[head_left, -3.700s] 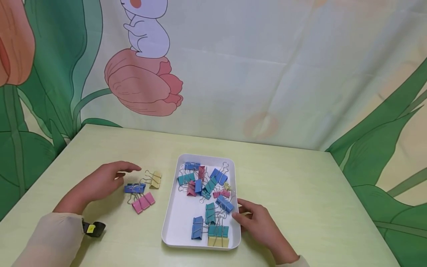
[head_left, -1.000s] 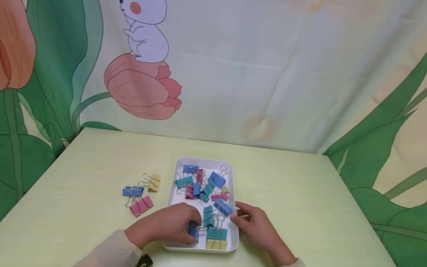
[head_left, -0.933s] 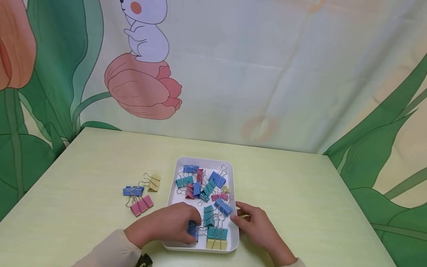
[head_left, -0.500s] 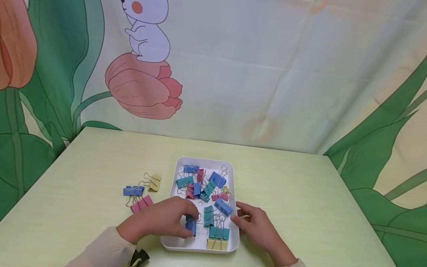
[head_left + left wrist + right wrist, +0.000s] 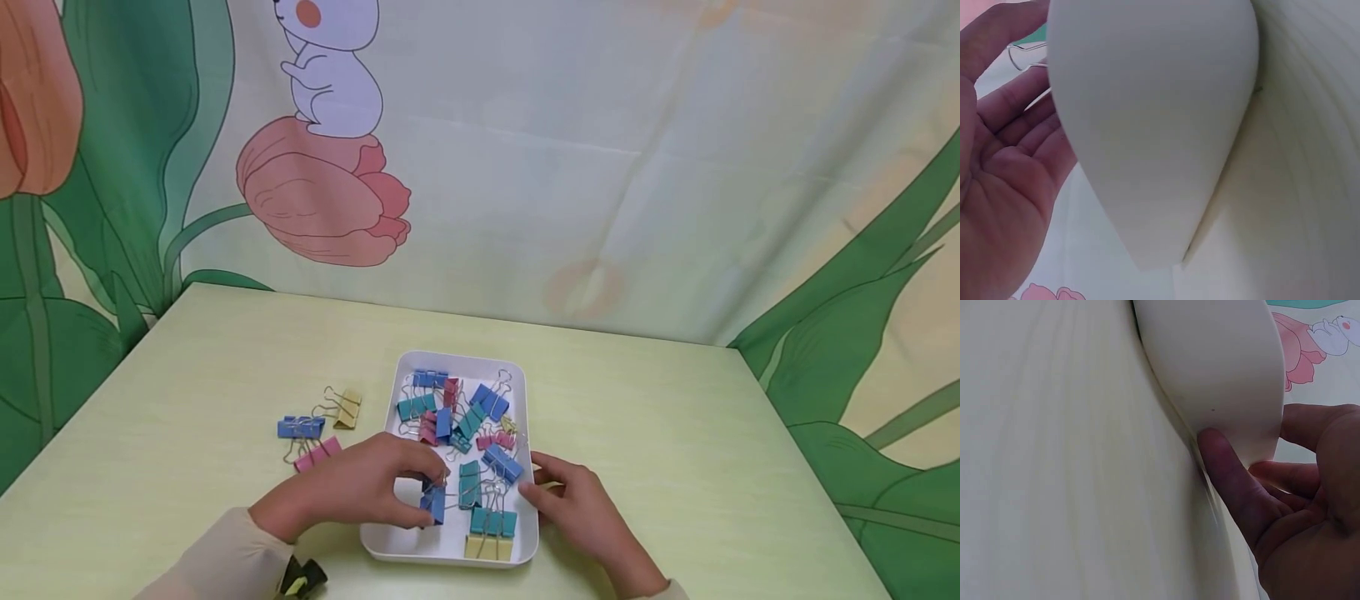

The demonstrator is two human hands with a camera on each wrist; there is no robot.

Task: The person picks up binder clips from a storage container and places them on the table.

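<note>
In the head view the left hand [image 5: 360, 483] reaches over the left wall of the white tray [image 5: 450, 557], thumb and fingers around a blue binder clip [image 5: 433, 503]. The left wrist view shows that hand [image 5: 1010, 150] beside the tray wall [image 5: 1154, 125], a wire clip handle [image 5: 1021, 56] at its fingers; the clip's body is hidden there. At the tray's right side, the right hand [image 5: 581, 504] rests its fingers and thumb on the wall. Its thumb lies along the outside of the tray in the right wrist view, where the right hand [image 5: 1291, 500] is seen close up.
Several blue, teal and pink clips crowd the tray's far half. A teal clip [image 5: 469, 485] and a yellow clip [image 5: 489, 547] lie near its front right. On the table left of the tray are a blue clip [image 5: 301, 427], a yellow clip [image 5: 348, 409] and a partly covered pink clip [image 5: 318, 454].
The left hand came from the loose clips at left into the tray, took hold of the blue clip, and has since drawn back slightly leftward. The right hand keeps its place at the tray's side.
</note>
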